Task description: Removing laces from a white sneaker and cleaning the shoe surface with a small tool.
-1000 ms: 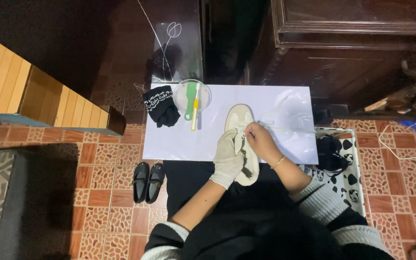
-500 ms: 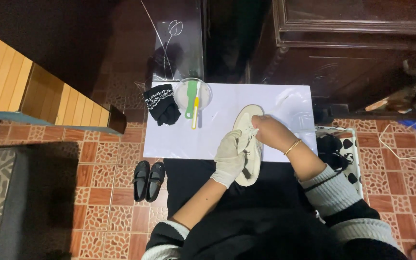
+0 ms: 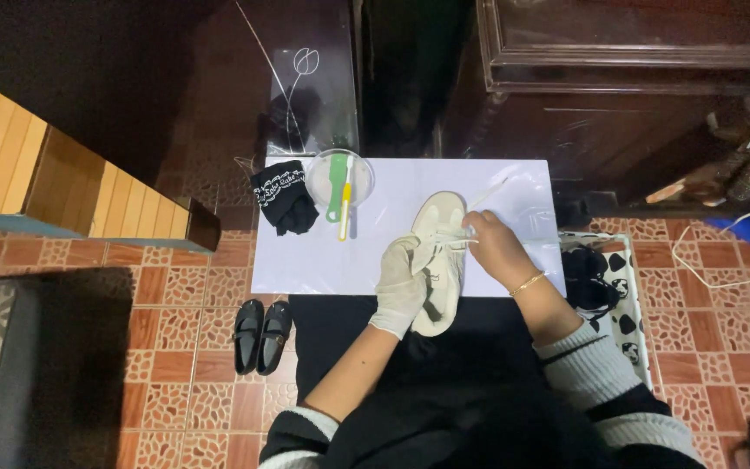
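One white shoe (image 3: 438,260) between left hand (image 3: 401,282) and right hand (image 3: 495,247).

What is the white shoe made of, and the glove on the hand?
The shoe looks like off-white canvas or matte fabric, with no shine and soft creases. The glove on the left hand looks like thin, pale rubber or latex, since it wrinkles tightly around the fingers; I can't be sure.

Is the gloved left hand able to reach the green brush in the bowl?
Probably yes: the left hand grips the white shoe, and only bare white sheet lies between it and the green brush.
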